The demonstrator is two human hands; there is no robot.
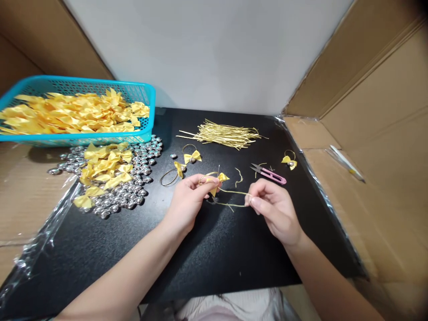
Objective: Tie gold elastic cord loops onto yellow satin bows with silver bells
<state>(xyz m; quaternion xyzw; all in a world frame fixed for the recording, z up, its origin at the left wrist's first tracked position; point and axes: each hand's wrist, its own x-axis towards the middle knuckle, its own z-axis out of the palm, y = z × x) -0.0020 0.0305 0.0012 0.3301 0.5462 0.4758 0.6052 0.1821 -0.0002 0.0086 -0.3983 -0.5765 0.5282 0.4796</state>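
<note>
Between thumb and fingers, my left hand (pixel 192 196) pinches a yellow ribbon bow (pixel 223 177); a thin dark pin or wire end sticks up beside it. From the bow a gold cord (pixel 234 192) runs in a loop across to my right hand (pixel 272 207), whose thumb and fingertips are closed on its far end. Just beyond my left hand lie two bows with bells on gold loops, one bow (pixel 192 157) farther back and another bow (pixel 179 169) nearer. Pink thread snips (pixel 272 174) rest past my right hand, with cord scraps (pixel 238 177) to their left.
A turquoise basket (pixel 151 111) full of yellow bows stands at the back left. Silver bells (pixel 125 196) and loose bows (pixel 107 165) are spread before it. Gold cords (pixel 227 133) lie in a bundle at the back. Tweezers (pixel 346 162) rest on cardboard at the right.
</note>
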